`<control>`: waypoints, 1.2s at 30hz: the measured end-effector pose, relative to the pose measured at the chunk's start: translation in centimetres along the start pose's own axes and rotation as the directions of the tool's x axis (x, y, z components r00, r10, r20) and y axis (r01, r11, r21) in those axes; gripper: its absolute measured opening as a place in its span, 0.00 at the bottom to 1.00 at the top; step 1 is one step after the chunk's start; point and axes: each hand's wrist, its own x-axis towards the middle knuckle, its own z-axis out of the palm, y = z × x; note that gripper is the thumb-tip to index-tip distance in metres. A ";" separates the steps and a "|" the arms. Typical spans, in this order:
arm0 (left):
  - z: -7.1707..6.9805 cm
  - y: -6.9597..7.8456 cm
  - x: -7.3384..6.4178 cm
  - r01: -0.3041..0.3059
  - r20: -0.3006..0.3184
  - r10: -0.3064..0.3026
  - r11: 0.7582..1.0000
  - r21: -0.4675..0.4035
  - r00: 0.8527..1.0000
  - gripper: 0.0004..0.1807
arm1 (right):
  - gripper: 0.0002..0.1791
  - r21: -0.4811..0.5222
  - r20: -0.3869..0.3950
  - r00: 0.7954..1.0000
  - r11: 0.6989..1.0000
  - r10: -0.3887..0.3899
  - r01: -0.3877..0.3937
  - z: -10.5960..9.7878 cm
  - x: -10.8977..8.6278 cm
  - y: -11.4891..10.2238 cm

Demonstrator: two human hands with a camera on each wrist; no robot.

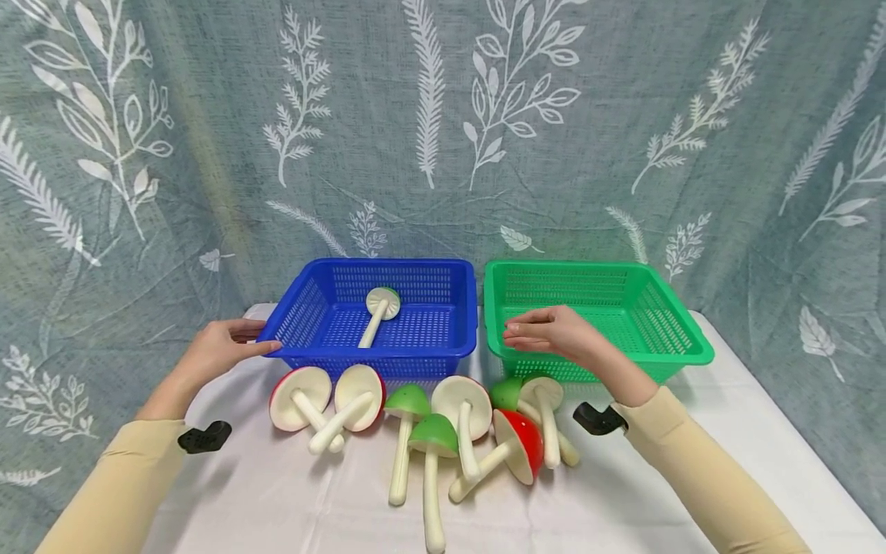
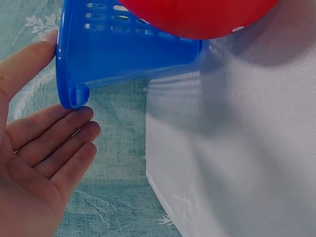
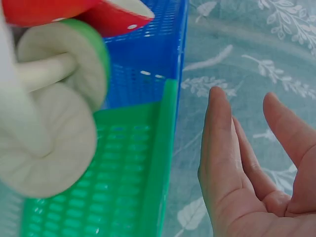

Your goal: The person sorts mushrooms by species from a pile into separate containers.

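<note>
One mushroom (image 1: 384, 303) in blue basket (image 1: 388, 352); other mushrooms (image 1: 434, 435) still on bench (image 1: 588, 515) between parted left fingers (image 2: 58, 137) and parted right fingers (image 3: 217, 133).

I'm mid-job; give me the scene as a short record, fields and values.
left hand: touching the blue basket at its left side
right hand: holding nothing, near the green basket
inside blue basket: one mushroom
inside green basket: no mushroom visible
loose mushrooms: grouped before the baskets, some red-capped, some green-capped
</note>
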 end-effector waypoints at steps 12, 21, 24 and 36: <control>0.0 -0.3 -0.1 0.011 0.002 -0.011 1.000 -0.023 1.000 0.45 | 0.29 -0.100 0.002 1.000 0.995 -0.014 0.014 -1.8 -3.6 3.8; 0.2 -0.5 -0.2 0.001 -0.012 -0.002 1.000 -0.027 1.000 0.43 | 0.28 -0.119 -0.009 1.000 0.993 0.005 -0.006 -2.3 -5.7 5.7; 0.2 -0.4 -0.1 -0.001 -0.012 0.001 1.000 -0.026 1.000 0.43 | 0.28 -0.129 -0.025 0.999 0.991 0.025 -0.028 -2.5 -5.8 6.7; 0.1 -0.2 0.1 -0.005 -0.015 0.005 1.000 -0.026 1.000 0.43 | 0.24 -0.175 -0.068 0.995 0.981 0.077 -0.088 -2.2 -5.8 9.7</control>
